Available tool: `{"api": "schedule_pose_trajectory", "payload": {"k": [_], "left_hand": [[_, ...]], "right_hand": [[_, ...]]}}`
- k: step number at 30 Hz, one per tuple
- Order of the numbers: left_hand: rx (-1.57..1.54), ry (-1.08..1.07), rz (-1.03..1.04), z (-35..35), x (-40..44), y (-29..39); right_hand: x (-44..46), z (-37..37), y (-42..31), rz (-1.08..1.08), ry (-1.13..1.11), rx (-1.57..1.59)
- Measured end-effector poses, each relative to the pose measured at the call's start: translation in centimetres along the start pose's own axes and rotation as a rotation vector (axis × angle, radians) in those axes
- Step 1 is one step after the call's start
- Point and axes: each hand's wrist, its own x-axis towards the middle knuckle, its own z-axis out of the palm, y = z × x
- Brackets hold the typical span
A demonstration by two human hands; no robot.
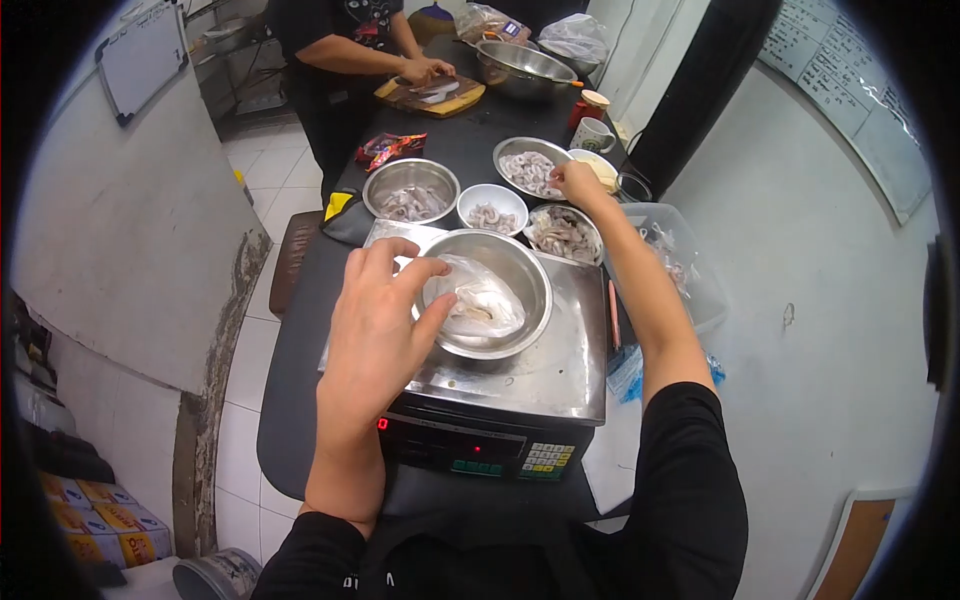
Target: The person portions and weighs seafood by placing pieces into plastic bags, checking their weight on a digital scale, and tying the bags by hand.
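Observation:
My left hand (385, 310) is raised beside the left rim of a steel bowl (541, 318), fingers apart and curved, holding nothing. In that bowl lies a clear plastic bag (482, 300) with a little pale food inside. The bowl sits on the steel plate of a digital scale (575, 350). My right hand (582, 187) reaches to the right edge of a metal bowl of pale seafood pieces (528, 170), its fingers pinched together; what they hold is too small to name. Nearer stand a white bowl (492, 212), a steel bowl (411, 195) and a bowl of darker pieces (565, 235).
Across the black table (300, 400), another person's hands (428, 72) work at a wooden board (430, 97). A large steel basin (525, 65), a mug (593, 136) and a red jar (588, 108) stand at the back. A clear plastic tub (700, 280) is at the right.

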Motion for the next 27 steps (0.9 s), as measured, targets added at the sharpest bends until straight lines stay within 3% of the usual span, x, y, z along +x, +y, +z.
{"api": "schedule_pose_trajectory", "payload": {"k": [10, 12, 14, 18, 22, 27], "left_hand": [[-0.036, -0.045, 0.005, 0.7, 0.2, -0.5], [-0.034, -0.044, -0.002, 0.8, 0.1, -0.7], [-0.038, -0.047, -0.006, 0.9, 0.1, -0.7], [-0.039, -0.034, 0.007, 1.0, 0.1, -0.7], [-0.011, -0.035, -0.014, 1.0, 0.0, -1.0], [-0.01, -0.021, -0.017, 1.2, 0.1, -1.5]], "right_hand": [[5.5, 3.6, 0.9, -0.015, -0.088, -0.147], [5.7, 2.9, 1.3, 0.112, -0.026, 0.043], [5.4, 0.5, 1.0, 0.223, -0.111, 0.278], [4.4, -2.2, 1.2, 0.282, -0.034, 0.506], [3.5, -5.9, 0.1, 0.196, -0.146, 0.826], [-3.0, -14.2, -8.2, 0.048, -0.339, 0.841]]}}
